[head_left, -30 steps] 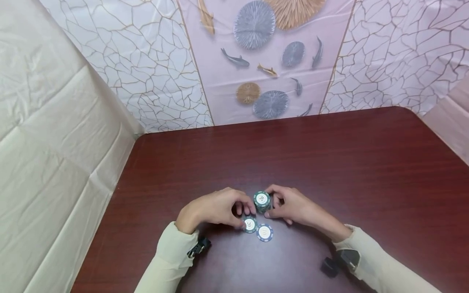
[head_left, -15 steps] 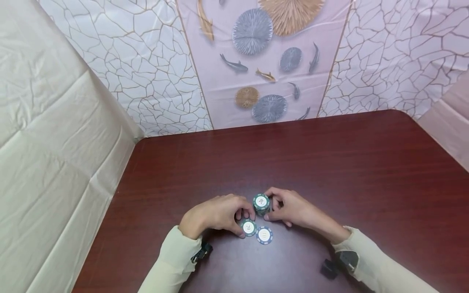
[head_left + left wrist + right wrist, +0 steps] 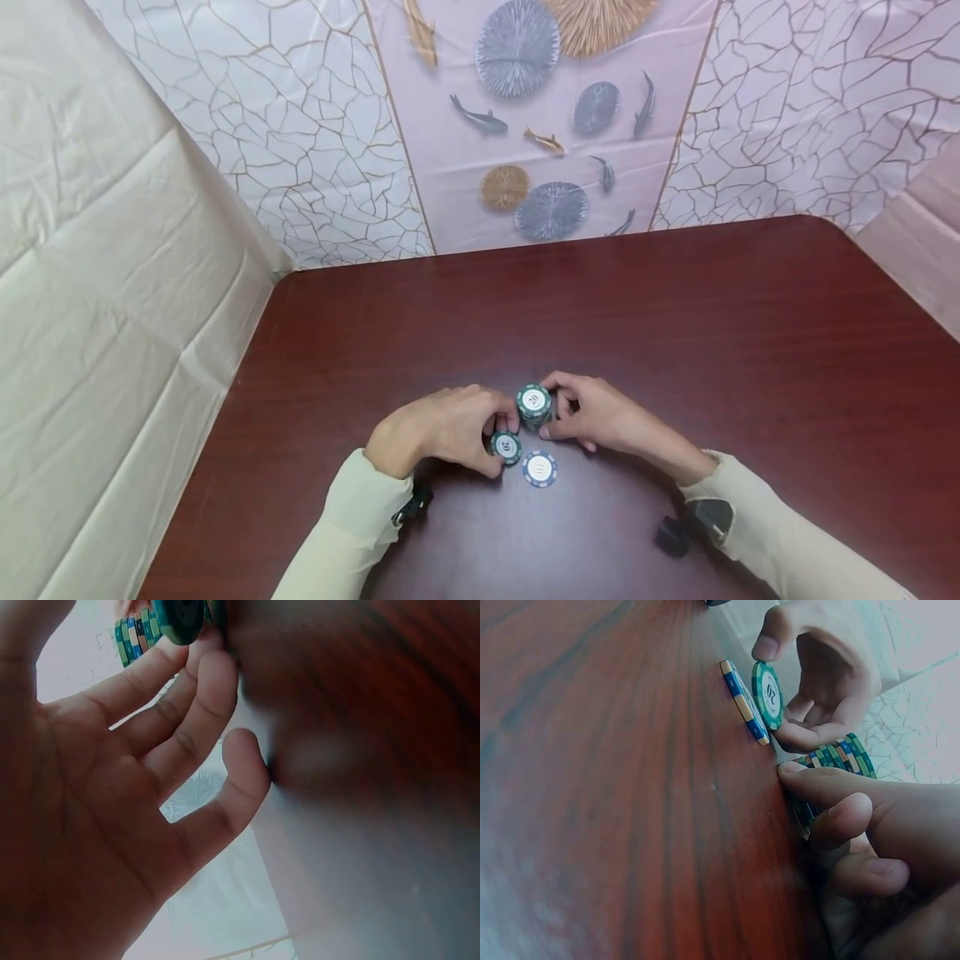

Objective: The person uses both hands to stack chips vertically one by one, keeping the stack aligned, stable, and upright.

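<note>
My left hand (image 3: 450, 427) pinches a green poker chip (image 3: 506, 447) marked 20 between thumb and finger. In the right wrist view that chip (image 3: 767, 696) is tilted and lifted off the table. Just beyond it stands a stack of poker chips (image 3: 534, 402), a green 20 on top. My right hand (image 3: 603, 415) holds this stack from the right with thumb and index finger, the other fingers curled in. A blue chip (image 3: 540, 469) marked 10 lies flat nearer me, untouched. In the left wrist view the pinched chip (image 3: 178, 619) is cut off by the top edge.
The dark red-brown table (image 3: 675, 317) extends around the chips on all sides. Patterned cloth (image 3: 555, 133) hangs behind its far edge, and pale cloth (image 3: 112, 333) runs along the left. Small black devices (image 3: 693, 529) are strapped at the wrists.
The green chip lay flat beside the blue one; my left hand has taken hold of it and raised it slightly. My right hand has stayed at the stack.
</note>
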Motion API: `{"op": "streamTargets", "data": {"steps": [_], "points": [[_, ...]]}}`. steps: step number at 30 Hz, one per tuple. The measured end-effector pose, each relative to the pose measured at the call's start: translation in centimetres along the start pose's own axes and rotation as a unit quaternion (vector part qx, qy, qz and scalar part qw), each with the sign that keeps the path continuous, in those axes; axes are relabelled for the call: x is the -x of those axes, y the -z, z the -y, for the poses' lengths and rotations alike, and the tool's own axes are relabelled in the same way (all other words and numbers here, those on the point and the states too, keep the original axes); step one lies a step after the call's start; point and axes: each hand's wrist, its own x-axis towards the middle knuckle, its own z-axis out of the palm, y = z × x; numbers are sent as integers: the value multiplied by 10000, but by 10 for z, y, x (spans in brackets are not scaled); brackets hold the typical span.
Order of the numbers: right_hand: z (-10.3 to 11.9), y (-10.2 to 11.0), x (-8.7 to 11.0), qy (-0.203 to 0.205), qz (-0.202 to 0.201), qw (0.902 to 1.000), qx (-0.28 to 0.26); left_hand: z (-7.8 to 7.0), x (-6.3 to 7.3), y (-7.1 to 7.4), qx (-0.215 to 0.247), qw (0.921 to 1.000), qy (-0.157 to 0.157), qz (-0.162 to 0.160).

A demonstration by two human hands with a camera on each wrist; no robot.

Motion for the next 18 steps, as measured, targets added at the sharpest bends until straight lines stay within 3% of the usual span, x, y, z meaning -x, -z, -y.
{"op": "streamTargets", "data": {"steps": [9,18], "points": [[-3,-2,1,-56,11,10000,-26,-1,1,-1,72,10000,9,-1],[-2,1,3,9,-21,10000,0,-2,3,3,203,9993,-130,-277]]}}
